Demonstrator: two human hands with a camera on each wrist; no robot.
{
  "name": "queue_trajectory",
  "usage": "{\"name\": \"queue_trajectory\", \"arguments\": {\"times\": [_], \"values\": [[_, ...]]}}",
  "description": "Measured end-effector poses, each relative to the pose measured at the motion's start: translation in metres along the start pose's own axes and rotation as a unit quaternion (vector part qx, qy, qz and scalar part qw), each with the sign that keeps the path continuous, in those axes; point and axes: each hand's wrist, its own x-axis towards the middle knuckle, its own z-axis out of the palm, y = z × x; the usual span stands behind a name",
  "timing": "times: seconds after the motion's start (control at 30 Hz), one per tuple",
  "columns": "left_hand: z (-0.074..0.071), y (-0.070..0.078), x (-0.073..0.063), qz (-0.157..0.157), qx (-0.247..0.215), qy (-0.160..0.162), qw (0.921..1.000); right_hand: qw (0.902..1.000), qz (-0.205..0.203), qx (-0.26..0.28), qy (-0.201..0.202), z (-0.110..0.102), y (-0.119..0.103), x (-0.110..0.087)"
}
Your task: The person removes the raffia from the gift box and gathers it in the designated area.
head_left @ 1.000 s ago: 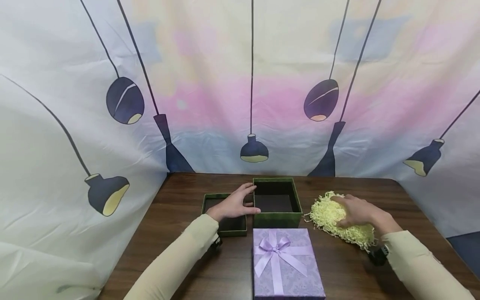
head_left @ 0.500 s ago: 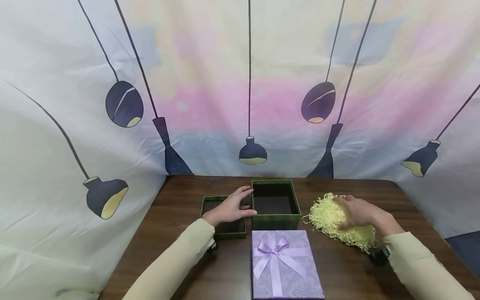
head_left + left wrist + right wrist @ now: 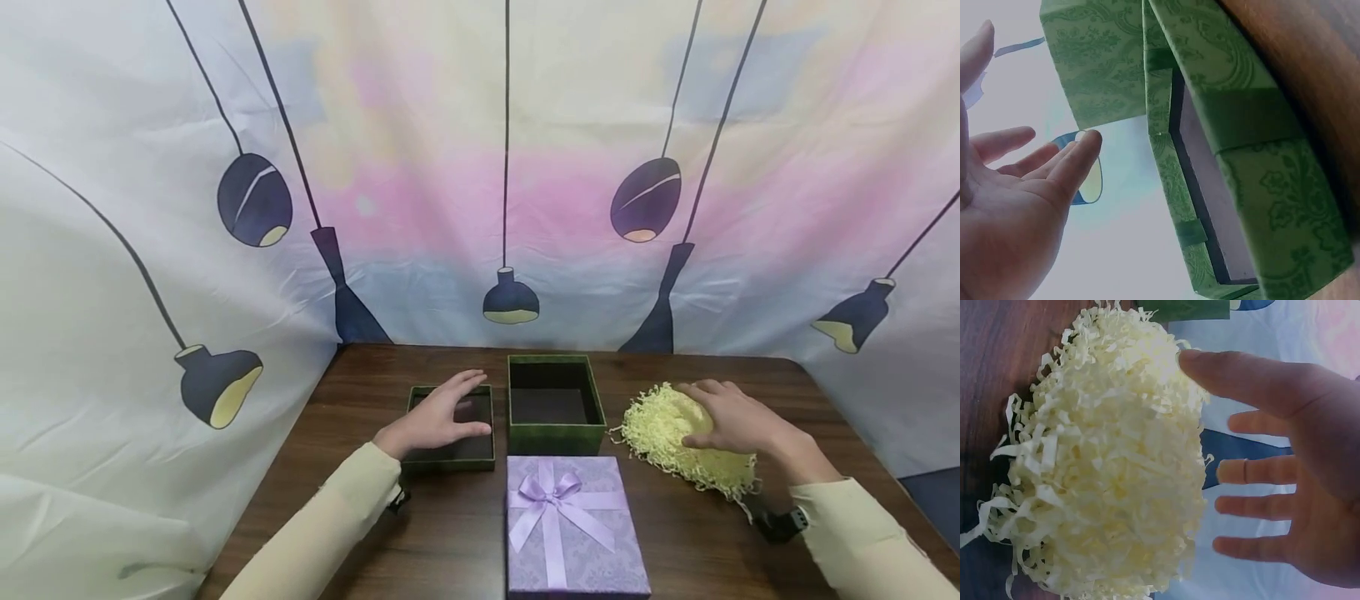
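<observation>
My left hand (image 3: 435,421) hovers over the shallow green box lid (image 3: 450,462), fingers extended and holding nothing. In the left wrist view the lid (image 3: 1285,206), patterned with flowers, lies beside that hand with its dark inside showing. A deeper green box (image 3: 558,439) stands to the right of the lid, its dark inside bare. My right hand (image 3: 738,421) is spread just above a heap of pale yellow shredded paper (image 3: 663,433). From the right wrist, the fingers look straight and apart, and the thumb tip overlaps the upper edge of the shredded paper (image 3: 1110,462).
A purple gift box (image 3: 570,533) with a ribbon bow sits in front of the green box, near me. All of it rests on a brown wooden table (image 3: 360,517). Behind hangs a cloth backdrop (image 3: 420,183) printed with lamps.
My left hand has drawn away from the green box's left rim and shifted left over the lid. My right hand has eased slightly right and up from the shredded paper.
</observation>
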Motion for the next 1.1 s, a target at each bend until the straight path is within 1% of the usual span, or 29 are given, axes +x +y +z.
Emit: {"name": "queue_trajectory", "arguments": {"times": [0.1,0.23,0.33,0.43,0.57,0.77,0.87,1.0,1.1], "values": [[0.004,0.002,-0.006,0.008,-0.009,-0.005,0.9999,0.9993,-0.014,0.025,0.024,0.001,-0.003,-0.001],[0.009,0.007,-0.015,0.019,-0.007,-0.012,0.9997,0.9948,-0.033,0.072,0.064,0.005,-0.012,0.000],[0.011,0.013,-0.018,0.029,0.000,-0.013,0.9995,0.9874,-0.043,0.118,0.096,0.007,-0.022,-0.001],[0.014,0.017,-0.021,0.035,0.011,-0.018,0.9992,0.9791,-0.057,0.160,0.112,0.008,-0.033,-0.002],[0.018,0.024,-0.025,0.037,0.020,-0.026,0.9988,0.9703,-0.082,0.195,0.118,0.009,-0.048,-0.002],[0.028,0.033,-0.032,0.061,0.018,-0.024,0.9977,0.9592,-0.100,0.240,0.112,0.016,-0.066,-0.002],[0.032,0.037,-0.035,0.059,0.029,-0.022,0.9976,0.9543,-0.096,0.264,0.103,0.021,-0.073,-0.004],[0.039,0.040,-0.040,0.052,0.040,-0.024,0.9976,0.9522,-0.084,0.275,0.102,0.027,-0.082,-0.007],[0.044,0.040,-0.044,0.053,0.031,-0.025,0.9978,0.9518,-0.076,0.279,0.102,0.031,-0.086,-0.010]]}}
